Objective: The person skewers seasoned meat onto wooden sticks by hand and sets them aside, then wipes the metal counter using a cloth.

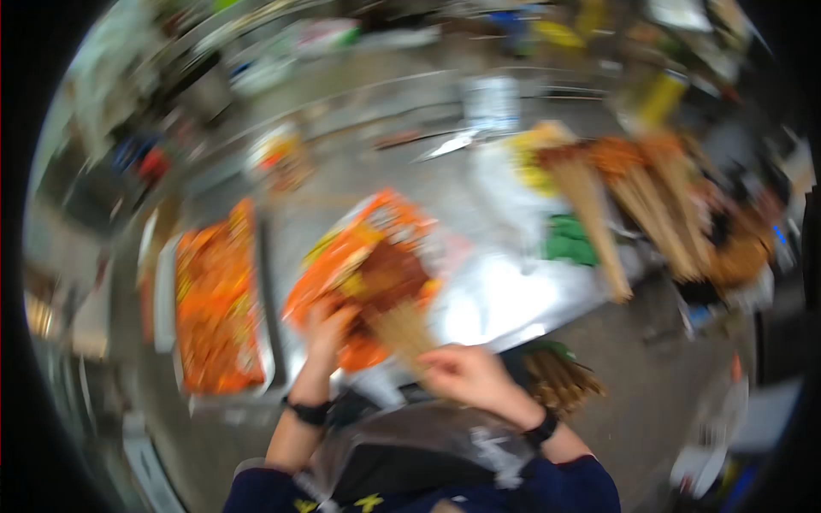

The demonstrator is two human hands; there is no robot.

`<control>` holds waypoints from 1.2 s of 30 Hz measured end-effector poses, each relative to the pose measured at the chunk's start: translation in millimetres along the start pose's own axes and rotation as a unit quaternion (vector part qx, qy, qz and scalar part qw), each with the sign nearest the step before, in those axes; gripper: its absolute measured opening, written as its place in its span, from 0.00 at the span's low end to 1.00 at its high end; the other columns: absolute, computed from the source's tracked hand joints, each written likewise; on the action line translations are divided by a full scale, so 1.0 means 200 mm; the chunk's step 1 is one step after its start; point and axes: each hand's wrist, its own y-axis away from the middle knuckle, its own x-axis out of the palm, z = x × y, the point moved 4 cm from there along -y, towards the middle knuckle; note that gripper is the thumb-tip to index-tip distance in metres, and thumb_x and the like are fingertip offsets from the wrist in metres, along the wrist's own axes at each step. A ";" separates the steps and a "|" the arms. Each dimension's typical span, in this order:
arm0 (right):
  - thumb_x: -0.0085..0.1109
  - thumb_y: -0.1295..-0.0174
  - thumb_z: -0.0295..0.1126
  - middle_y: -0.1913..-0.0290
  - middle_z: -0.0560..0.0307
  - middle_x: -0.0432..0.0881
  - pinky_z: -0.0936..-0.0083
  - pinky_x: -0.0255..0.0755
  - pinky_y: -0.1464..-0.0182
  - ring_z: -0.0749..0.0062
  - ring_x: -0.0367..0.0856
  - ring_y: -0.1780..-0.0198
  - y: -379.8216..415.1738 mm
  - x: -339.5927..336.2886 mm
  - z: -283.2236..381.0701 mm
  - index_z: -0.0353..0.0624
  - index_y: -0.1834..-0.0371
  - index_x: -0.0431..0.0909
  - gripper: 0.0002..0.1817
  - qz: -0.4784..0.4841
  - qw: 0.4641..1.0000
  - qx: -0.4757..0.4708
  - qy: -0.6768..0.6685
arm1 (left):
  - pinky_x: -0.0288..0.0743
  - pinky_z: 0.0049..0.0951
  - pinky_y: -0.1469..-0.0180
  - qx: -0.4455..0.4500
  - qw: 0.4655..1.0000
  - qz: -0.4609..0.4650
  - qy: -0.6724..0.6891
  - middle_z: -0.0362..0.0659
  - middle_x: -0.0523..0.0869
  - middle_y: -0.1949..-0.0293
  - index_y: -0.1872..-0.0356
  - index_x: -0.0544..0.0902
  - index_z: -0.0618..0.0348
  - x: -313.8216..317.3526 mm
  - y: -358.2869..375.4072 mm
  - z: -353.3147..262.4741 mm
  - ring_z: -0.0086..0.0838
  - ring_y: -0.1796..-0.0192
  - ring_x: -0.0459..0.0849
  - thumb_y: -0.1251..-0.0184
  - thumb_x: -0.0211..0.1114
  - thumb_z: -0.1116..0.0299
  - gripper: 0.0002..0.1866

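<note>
Metal table [462, 299] shows in the head view. On it lies an orange bag [318, 282], with brown-topped skewers [404, 332] over it. The right hand [464, 374] is closed on the skewers' pale ends; the left hand [326, 333] touches the bag, but whether it is clamped, I cannot tell. Orange packets [218, 299] lie at left.

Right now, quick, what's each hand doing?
Left hand: at the orange plastic bag; blur hides whether it grips.
Right hand: closed, holding the thin wooden skewers near their ends.
</note>
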 end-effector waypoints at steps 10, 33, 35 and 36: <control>0.56 0.42 0.33 0.65 0.62 0.80 0.84 0.70 0.62 0.82 0.75 0.66 -0.02 -0.06 -0.14 0.37 0.55 0.76 0.15 -0.056 0.951 -0.002 -0.302 | 0.77 0.25 0.71 0.036 0.999 0.038 0.011 0.44 0.82 0.68 0.62 0.77 0.69 0.02 -0.05 0.00 0.29 0.71 0.82 0.47 0.50 0.81 0.12; 0.59 0.55 0.33 0.59 0.35 0.76 0.62 0.70 0.57 0.46 0.76 0.57 0.31 -0.09 -0.35 0.40 0.34 0.44 0.44 0.157 0.980 0.087 0.091 | 0.74 0.26 0.59 0.054 0.997 -0.045 -0.012 0.44 0.78 0.57 0.50 0.70 0.67 -0.10 -0.10 0.14 0.28 0.59 0.78 0.43 0.52 0.80 0.17; 0.57 0.54 0.34 0.64 0.37 0.77 0.60 0.70 0.59 0.47 0.77 0.60 0.32 -0.12 -0.29 0.38 0.40 0.54 0.37 0.110 0.986 0.066 0.111 | 0.73 0.26 0.56 0.062 0.997 -0.052 -0.014 0.44 0.77 0.55 0.48 0.69 0.66 -0.14 -0.08 0.11 0.28 0.57 0.77 0.42 0.52 0.80 0.18; 0.57 0.54 0.34 0.64 0.39 0.77 0.60 0.70 0.59 0.48 0.77 0.60 0.30 -0.14 -0.27 0.39 0.45 0.58 0.31 0.098 0.975 0.101 0.174 | 0.71 0.27 0.53 0.069 0.996 -0.058 -0.018 0.44 0.75 0.52 0.46 0.67 0.65 -0.16 -0.07 0.09 0.28 0.54 0.76 0.41 0.52 0.79 0.19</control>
